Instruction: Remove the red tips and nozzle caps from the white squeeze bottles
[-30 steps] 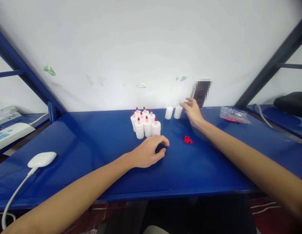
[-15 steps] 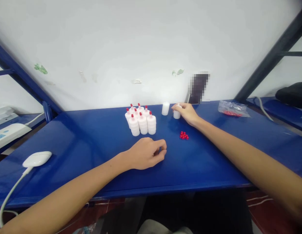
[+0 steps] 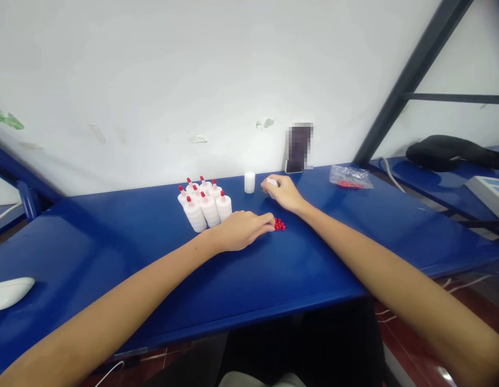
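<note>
My left hand (image 3: 246, 230) reaches over the blue table, its fingers closed together at the left edge of a small pile of red caps (image 3: 280, 224). Whatever lies between those fingertips is hidden. My right hand (image 3: 287, 192) grips a small white bottle (image 3: 272, 183), which looks tilted, its rounded end peeking out of the fingers. Another white bottle (image 3: 250, 183) stands upright just left of it, with no red tip showing. Behind my left hand is a tight group of white squeeze bottles (image 3: 196, 218) with red-capped nozzles, standing upright.
A clear plastic bag (image 3: 349, 177) with red pieces lies at the back right. A phone-like dark panel (image 3: 299, 148), partly pixelated, leans on the wall. A white device (image 3: 11, 293) sits at the left edge; blue metal frames (image 3: 406, 86) flank the table.
My left hand has moved forward to the red caps, its fingers closing together. The white bottle in my right hand has gone from upright to tilted. The view has turned right.
</note>
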### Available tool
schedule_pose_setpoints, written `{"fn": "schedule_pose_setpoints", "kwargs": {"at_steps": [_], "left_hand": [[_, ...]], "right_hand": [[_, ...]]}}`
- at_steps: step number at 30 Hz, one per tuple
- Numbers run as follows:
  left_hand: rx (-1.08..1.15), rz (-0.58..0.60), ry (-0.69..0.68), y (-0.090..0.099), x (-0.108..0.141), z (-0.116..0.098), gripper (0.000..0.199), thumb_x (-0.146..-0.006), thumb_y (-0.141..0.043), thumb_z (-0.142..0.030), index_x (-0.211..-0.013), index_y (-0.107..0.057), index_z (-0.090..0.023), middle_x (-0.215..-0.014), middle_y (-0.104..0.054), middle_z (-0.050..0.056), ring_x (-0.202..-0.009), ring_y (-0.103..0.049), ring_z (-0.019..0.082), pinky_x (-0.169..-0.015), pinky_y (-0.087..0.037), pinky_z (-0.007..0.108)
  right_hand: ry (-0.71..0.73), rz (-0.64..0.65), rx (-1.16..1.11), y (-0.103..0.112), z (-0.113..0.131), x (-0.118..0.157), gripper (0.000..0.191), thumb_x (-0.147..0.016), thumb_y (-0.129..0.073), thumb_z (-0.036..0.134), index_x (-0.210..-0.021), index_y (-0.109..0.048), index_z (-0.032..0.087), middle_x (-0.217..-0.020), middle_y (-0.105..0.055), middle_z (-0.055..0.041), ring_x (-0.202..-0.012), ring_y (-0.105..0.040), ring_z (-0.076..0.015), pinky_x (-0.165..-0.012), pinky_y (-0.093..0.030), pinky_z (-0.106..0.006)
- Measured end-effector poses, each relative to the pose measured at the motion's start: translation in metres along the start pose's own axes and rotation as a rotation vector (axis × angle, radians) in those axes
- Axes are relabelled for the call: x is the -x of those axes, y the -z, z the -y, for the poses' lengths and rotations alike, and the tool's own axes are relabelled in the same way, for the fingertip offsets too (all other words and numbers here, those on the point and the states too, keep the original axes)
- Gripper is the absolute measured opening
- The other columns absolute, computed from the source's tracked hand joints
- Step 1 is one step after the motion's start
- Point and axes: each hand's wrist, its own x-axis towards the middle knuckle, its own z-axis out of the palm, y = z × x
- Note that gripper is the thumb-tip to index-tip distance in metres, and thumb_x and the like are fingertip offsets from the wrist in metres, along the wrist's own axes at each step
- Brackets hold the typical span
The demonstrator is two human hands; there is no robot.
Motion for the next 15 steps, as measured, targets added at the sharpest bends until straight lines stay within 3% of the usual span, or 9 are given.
{"fn": "schedule_pose_setpoints", "kwargs": {"at_steps": [4,8,12,15], "left_hand": [[0.154,-0.002,-0.154,0.002,0.005,0.009,0.027,-0.107,-0.030,-0.032,-0.104,-0.055,-0.021,-0.083,-0.067,0.000,-0.071,-0.061,0.015,-0.069,-0.041,0.025],[0.159,0.000,-0.178,0.003,0.005,0.007,0.025,-0.105,-0.034,-0.032,-0.097,-0.055,-0.020,-0.077,-0.065,0.000,-0.069,-0.060,0.015,-0.068,-0.041,0.025],[-0.007,-0.039,-0.015,-0.001,0.000,-0.004,0.018,-0.097,-0.047,-0.036,-0.101,-0.054,-0.019,-0.070,-0.062,-0.001,-0.064,-0.060,0.017,-0.063,-0.041,0.027],[-0.170,-0.033,0.166,-0.004,-0.007,-0.012,0.035,-0.095,-0.047,-0.051,-0.107,-0.054,-0.019,-0.080,-0.068,0.004,-0.068,-0.065,0.024,-0.063,-0.045,0.032]], "right_hand": [[0.005,-0.057,0.044,-0.001,0.002,0.001,0.026,-0.082,-0.060,0.041,-0.079,-0.068,0.016,-0.070,-0.067,-0.0024,-0.069,-0.058,-0.0172,-0.066,-0.044,-0.028],[0.015,-0.119,0.035,-0.001,0.003,0.002,0.026,-0.083,-0.060,0.041,-0.077,-0.067,0.017,-0.067,-0.065,-0.0012,-0.065,-0.057,-0.0164,-0.064,-0.043,-0.028],[0.024,-0.107,0.039,-0.001,0.004,0.002,0.024,-0.083,-0.059,0.039,-0.074,-0.065,0.017,-0.066,-0.064,-0.0003,-0.063,-0.056,-0.0158,-0.064,-0.042,-0.028],[0.036,-0.102,0.073,-0.001,0.008,0.003,0.022,-0.083,-0.059,0.037,-0.075,-0.065,0.018,-0.070,-0.064,-0.0013,-0.067,-0.058,-0.0166,-0.067,-0.044,-0.028]]}}
